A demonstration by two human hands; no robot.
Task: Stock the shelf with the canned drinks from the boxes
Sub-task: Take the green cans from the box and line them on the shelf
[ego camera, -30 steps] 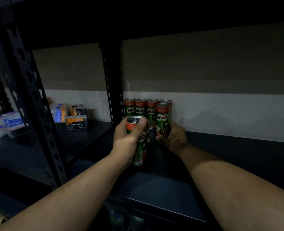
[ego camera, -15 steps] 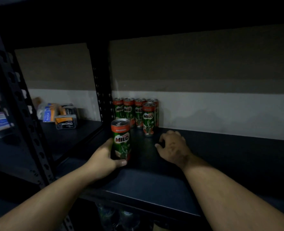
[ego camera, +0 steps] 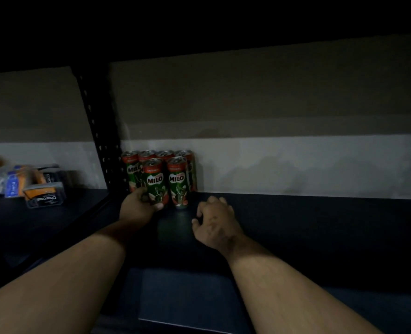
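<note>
Several green and red Milo cans stand in two rows at the back left of the dark shelf (ego camera: 296, 227), against the wall. My left hand (ego camera: 137, 209) grips the base of the front-left can (ego camera: 155, 180), which stands upright beside the other front can (ego camera: 178, 182). Behind them a back row of cans (ego camera: 165, 154) shows only tops and edges. My right hand (ego camera: 215, 221) rests on the shelf just right of the cans, fingers loosely curled, holding nothing. No boxes are in view.
A black perforated upright post (ego camera: 98, 131) divides this bay from the left bay, where packets and a charcoal-labelled pack (ego camera: 44, 197) lie. The shelf above is dark and low. The shelf surface stretches right of the cans.
My left hand has slid its can back from the shelf front into place beside the front can. My right hand stays resting on the shelf. The view has shifted left.
</note>
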